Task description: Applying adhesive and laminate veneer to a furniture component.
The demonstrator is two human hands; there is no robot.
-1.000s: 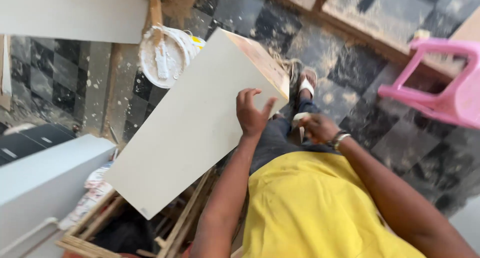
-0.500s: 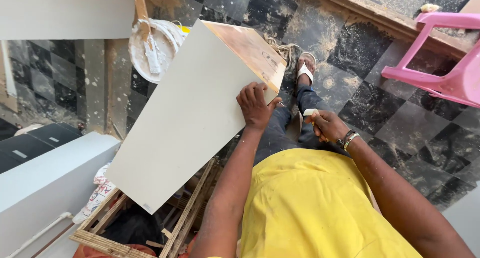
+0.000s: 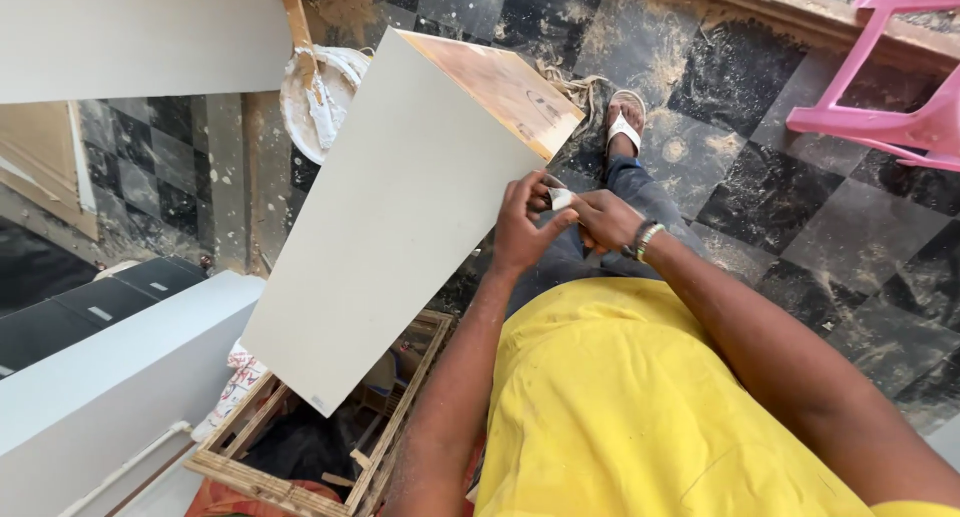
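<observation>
White tilted panel [image 3: 390, 227], brown edge | left hand [image 3: 522, 227] steadies | right hand [image 3: 603, 220] pinches white scrap [image 3: 560, 198]

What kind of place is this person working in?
Probably a carpentry or furniture-finishing spot: a white board, a bucket of white filler or paint with a stirring stick, and sawdust on the tiled floor.

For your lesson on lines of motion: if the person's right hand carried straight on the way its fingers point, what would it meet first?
Most likely the left hand, just ahead of the right hand, then the white panel edge; depth is hard to judge.
</observation>
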